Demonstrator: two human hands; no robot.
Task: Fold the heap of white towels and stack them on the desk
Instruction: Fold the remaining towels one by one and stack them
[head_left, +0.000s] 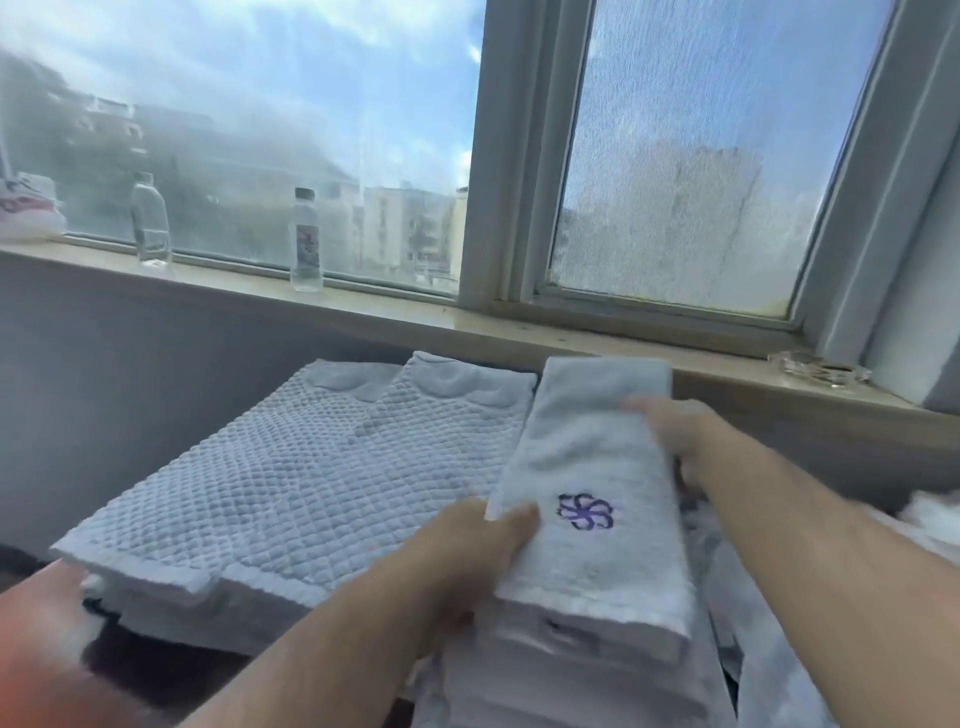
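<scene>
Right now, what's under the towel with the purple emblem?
Under the emblem towel lie more folded white towels, edges showing. Whatever supports that stack is covered. Both hands grip the towel's sides.

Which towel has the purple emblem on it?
The smooth folded towel gripped between the left hand and right hand, atop the right stack. The waffle-textured towels beside it show none.

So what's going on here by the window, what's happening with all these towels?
A person is stacking folded white towels. Both hands, the left hand and the right hand, grip the sides of a folded towel with a purple emblem on top of a stack. Quilted folded towels lie beside it. Two water bottles stand on the windowsill.
</scene>
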